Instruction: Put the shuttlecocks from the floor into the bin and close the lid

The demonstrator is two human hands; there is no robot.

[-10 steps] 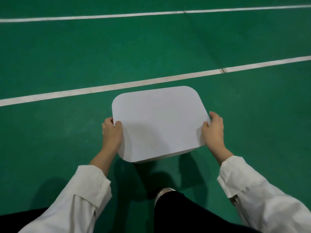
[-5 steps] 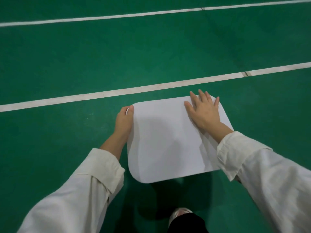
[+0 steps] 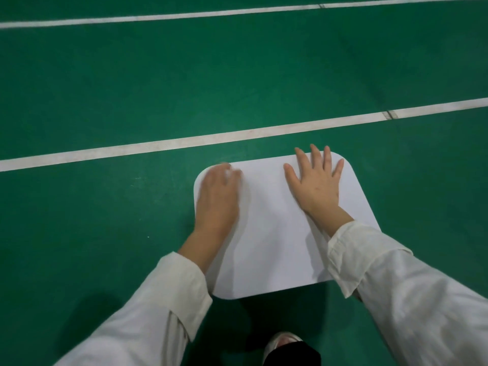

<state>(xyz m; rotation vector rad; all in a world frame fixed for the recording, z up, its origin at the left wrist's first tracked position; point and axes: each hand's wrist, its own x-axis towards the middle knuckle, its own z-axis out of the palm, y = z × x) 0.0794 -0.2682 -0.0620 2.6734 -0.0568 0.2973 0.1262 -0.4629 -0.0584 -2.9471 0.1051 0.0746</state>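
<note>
Press evenly with left grip and right grip, both flat, fingers straight, holding nothing, on the white lid atop the hidden bin, on the floor; seat every corner.

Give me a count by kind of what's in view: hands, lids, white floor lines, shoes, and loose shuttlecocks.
Hands: 2 (left hand, right hand)
Lid: 1
White floor lines: 2 (near line, far line)
Shoe: 1
Shuttlecocks: 0 in view
Total: 6
</note>
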